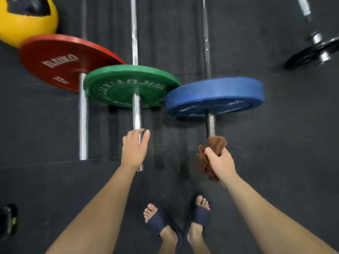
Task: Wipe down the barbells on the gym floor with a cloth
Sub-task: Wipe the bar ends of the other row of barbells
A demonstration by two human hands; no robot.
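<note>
Three barbells lie side by side on the black gym floor, each with one plate: red (60,59) on the left, green (128,85) in the middle, blue (214,96) on the right. My right hand (220,162) is shut on a crumpled brown cloth (215,143), which covers the end of the blue plate's chrome sleeve (210,123). My left hand (134,149) hovers with fingers apart over the green plate's sleeve (136,112), hiding part of it; whether it touches the sleeve is unclear.
A yellow ball (23,17) rests at the far left behind the red plate. A fourth bar with a black plate (311,52) lies at the far right. A dark object (8,220) sits at the lower left. My sandalled feet (176,220) stand just below the sleeves.
</note>
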